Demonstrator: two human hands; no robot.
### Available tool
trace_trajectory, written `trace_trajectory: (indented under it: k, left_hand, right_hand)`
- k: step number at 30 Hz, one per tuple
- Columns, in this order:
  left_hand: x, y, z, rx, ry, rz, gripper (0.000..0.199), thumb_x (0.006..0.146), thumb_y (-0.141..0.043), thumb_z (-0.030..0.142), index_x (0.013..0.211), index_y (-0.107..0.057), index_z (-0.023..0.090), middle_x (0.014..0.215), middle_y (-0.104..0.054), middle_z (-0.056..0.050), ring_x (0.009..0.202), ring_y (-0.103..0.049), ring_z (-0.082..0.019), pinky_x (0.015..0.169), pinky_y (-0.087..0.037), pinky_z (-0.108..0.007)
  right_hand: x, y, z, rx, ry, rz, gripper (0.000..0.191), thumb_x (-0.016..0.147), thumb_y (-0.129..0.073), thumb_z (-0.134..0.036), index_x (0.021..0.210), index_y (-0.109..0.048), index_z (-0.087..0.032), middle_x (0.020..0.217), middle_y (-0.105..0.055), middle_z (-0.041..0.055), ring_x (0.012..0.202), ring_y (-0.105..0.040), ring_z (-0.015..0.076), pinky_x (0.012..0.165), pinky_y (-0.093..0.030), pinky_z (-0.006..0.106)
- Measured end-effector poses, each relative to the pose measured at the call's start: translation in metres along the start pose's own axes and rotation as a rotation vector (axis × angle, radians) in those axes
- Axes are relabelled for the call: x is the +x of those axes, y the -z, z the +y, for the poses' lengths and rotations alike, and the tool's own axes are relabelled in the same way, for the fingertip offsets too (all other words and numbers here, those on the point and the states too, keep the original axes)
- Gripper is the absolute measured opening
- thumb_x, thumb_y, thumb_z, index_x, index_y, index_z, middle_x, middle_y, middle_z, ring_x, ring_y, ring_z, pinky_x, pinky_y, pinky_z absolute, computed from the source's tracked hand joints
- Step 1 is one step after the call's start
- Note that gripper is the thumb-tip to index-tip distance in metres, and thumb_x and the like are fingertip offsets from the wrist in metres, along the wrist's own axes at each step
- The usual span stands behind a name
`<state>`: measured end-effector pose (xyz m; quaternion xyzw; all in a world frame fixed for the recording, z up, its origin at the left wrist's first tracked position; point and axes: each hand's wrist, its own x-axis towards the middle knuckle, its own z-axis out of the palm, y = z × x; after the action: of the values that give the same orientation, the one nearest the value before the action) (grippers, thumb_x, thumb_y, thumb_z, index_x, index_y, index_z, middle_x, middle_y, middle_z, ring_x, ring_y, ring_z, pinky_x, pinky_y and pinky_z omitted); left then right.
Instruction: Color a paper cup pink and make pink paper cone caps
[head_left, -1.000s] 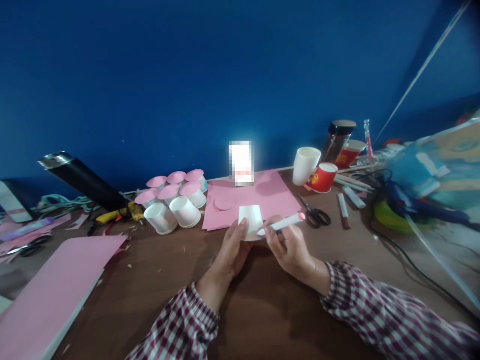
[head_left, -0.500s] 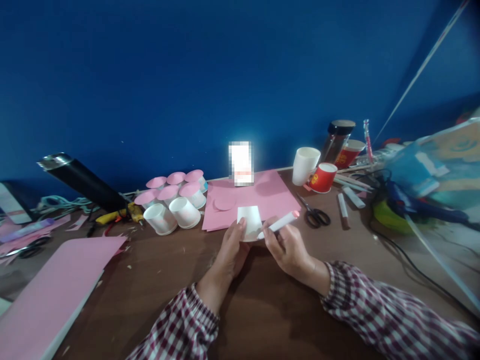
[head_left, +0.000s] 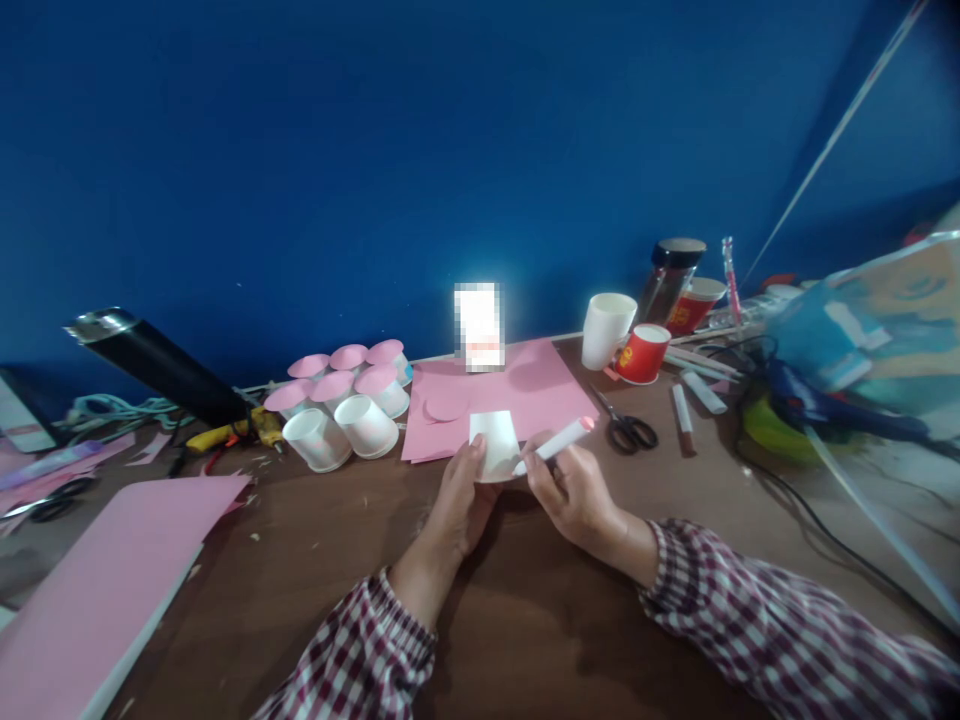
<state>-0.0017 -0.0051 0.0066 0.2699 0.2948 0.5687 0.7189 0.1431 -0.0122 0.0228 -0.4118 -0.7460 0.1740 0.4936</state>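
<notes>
A white paper cup (head_left: 496, 446) is held on its side, over the near edge of a pink sheet (head_left: 525, 385). My left hand (head_left: 461, 495) is closed on it, the thumb on its left side. In my right hand (head_left: 574, 492) is a white marker (head_left: 555, 442) with a pinkish end, its tip at the cup's lower right edge. Whether the tip touches the cup I cannot tell. A pink paper disc (head_left: 446, 404) lies on the sheet, just left of the cup.
Several paper cups with pink discs (head_left: 334, 385) stand on the left, two white cups (head_left: 319, 440) before them. Black scissors (head_left: 630, 432), a red cup (head_left: 643, 354) and a white cup (head_left: 607, 332) are on the right. A black bottle (head_left: 165, 365) leans at far left.
The view has shifted slightly, so most things appear a little further left. Both hands keep their hold on the cup and the marker, with hardly any motion.
</notes>
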Motion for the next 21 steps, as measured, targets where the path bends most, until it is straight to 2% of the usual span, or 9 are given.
trace_trajectory:
  k: [12, 21]
  left_hand:
    - [0.0015, 0.0024, -0.0017, -0.014, 0.042, 0.01, 0.029, 0.084, -0.065, 0.038, 0.097, -0.068, 0.013, 0.096, -0.07, -0.008, 0.085, -0.064, -0.019, 0.086, -0.046, -0.033]
    - [0.0019, 0.0021, -0.0003, -0.012, 0.03, 0.02, 0.036, 0.084, -0.063, 0.043, 0.101, -0.067, 0.012, 0.097, -0.07, -0.009, 0.088, -0.065, -0.021, 0.088, -0.046, -0.035]
  right_hand:
    - [0.0023, 0.0014, -0.002, 0.007, -0.047, 0.059, 0.013, 0.093, -0.046, -0.022, 0.084, -0.055, -0.018, 0.069, -0.064, 0.0029, 0.058, -0.059, 0.0141, 0.057, -0.047, 0.023]
    - [0.0008, -0.0003, 0.0015, 0.008, -0.056, 0.008, 0.012, 0.091, -0.048, -0.021, 0.084, -0.057, -0.017, 0.065, -0.06, 0.001, 0.054, -0.054, 0.0126, 0.054, -0.043, 0.023]
